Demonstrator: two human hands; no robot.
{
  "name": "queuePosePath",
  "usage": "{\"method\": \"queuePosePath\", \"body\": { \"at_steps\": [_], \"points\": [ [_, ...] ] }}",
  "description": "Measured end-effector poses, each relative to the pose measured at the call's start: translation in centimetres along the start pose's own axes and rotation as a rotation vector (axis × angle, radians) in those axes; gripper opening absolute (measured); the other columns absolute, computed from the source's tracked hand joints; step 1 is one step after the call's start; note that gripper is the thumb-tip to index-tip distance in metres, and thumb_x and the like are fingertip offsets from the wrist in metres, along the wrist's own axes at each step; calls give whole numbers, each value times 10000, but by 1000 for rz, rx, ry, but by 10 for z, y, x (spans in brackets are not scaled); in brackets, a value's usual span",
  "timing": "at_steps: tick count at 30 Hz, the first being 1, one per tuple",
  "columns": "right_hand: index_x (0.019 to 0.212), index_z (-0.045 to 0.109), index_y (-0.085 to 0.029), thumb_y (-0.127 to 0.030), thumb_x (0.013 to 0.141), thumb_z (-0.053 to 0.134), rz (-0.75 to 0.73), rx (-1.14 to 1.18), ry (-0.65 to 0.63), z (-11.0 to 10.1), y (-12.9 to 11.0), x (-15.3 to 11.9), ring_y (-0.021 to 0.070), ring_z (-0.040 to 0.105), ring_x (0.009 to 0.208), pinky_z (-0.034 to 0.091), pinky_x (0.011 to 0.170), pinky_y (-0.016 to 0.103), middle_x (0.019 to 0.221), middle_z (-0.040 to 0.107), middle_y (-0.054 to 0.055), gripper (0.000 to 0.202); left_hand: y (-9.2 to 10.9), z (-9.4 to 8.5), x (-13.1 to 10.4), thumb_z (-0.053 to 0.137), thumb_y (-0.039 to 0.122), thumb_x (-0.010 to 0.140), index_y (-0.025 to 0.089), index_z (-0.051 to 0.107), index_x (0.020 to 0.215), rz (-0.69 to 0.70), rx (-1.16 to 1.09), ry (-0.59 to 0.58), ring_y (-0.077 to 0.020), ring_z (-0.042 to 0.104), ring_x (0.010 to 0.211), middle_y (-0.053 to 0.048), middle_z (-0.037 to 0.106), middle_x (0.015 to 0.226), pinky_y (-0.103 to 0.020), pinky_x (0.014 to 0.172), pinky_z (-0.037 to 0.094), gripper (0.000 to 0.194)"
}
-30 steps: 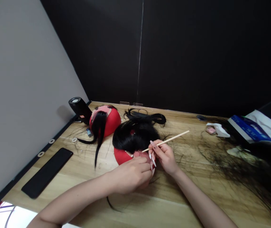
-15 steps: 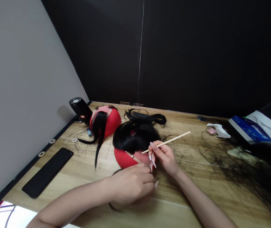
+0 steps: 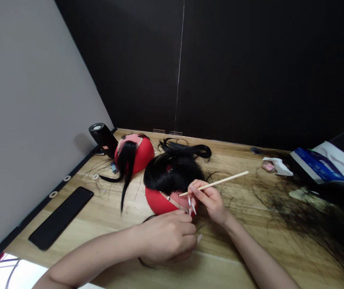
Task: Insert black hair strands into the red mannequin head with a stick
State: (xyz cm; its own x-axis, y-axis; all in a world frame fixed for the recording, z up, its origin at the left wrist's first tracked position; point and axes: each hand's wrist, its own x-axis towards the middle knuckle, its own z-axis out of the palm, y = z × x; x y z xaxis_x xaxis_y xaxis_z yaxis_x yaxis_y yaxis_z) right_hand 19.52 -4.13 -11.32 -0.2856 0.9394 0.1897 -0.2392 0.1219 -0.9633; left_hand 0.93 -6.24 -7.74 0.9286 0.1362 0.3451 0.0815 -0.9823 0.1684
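Observation:
A red dome-shaped head form (image 3: 156, 200) lies on the table with black hair (image 3: 172, 170) spread over its far side and a pink mesh patch (image 3: 176, 197) on its near side. My right hand (image 3: 209, 200) is closed pen-like on a thin wooden stick (image 3: 226, 179), whose tip meets the pink patch; any hook on it is too small to see. Against the form's near edge, my left hand (image 3: 168, 237) has its fingers curled together. A dark strand of hair (image 3: 144, 263) shows beside and below this hand; its fingertips are mostly hidden.
A second red form (image 3: 143, 154) with hair stands behind on the left, beside a black cylindrical speaker (image 3: 103, 139). A black phone (image 3: 60, 218) lies at left. Loose dark hair (image 3: 304, 220) and a blue-and-white packet (image 3: 319, 164) are at right. Dark panels rise behind.
The wooden stick has shifted slightly right, its rear end a little lower, along with my right hand. My left hand stays nearly in place, curled at the form's edge.

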Motion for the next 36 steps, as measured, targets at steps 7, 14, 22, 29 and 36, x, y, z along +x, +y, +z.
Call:
{"method": "queuePosePath", "body": {
  "at_steps": [7, 14, 22, 29, 36],
  "points": [
    [823, 579, -150, -434, 939, 590, 19, 44, -10, -2, 3, 1, 91, 553, 481, 479, 464, 207, 614, 569, -9, 307, -1, 1, 0, 539, 165, 887, 159, 546, 709, 5, -3, 8, -164, 408, 663, -27, 571, 710, -306, 611, 355, 179],
    [811, 552, -152, -517, 892, 628, 83, 71, 24, -1, 2, 3, 94, 559, 439, 481, 427, 208, 599, 574, -21, 382, -4, 1, -1, 539, 180, 898, 161, 540, 704, 7, -37, 1, -167, 405, 662, -32, 573, 714, -298, 620, 381, 195],
    [799, 542, -159, -562, 842, 668, 141, 84, 83, 2, 3, 5, 91, 527, 382, 442, 368, 192, 531, 553, -41, 424, -5, 2, -2, 505, 171, 920, 164, 527, 704, -18, -47, 5, -164, 424, 659, -32, 574, 710, -289, 628, 392, 218],
    [817, 567, -150, -488, 922, 597, 60, 5, 10, -2, 2, 3, 95, 573, 487, 504, 464, 213, 647, 579, -5, 355, -3, 1, -4, 524, 194, 912, 174, 526, 725, -11, -44, 0, -167, 427, 662, -34, 570, 707, -298, 618, 376, 189],
    [802, 601, -142, -414, 967, 548, 8, -63, -45, -5, -4, 1, 87, 583, 552, 494, 521, 210, 737, 559, 11, 323, -1, -3, -4, 546, 197, 904, 170, 514, 702, -1, -23, 3, -162, 420, 669, -30, 555, 702, -295, 622, 369, 206]
  ]
}}
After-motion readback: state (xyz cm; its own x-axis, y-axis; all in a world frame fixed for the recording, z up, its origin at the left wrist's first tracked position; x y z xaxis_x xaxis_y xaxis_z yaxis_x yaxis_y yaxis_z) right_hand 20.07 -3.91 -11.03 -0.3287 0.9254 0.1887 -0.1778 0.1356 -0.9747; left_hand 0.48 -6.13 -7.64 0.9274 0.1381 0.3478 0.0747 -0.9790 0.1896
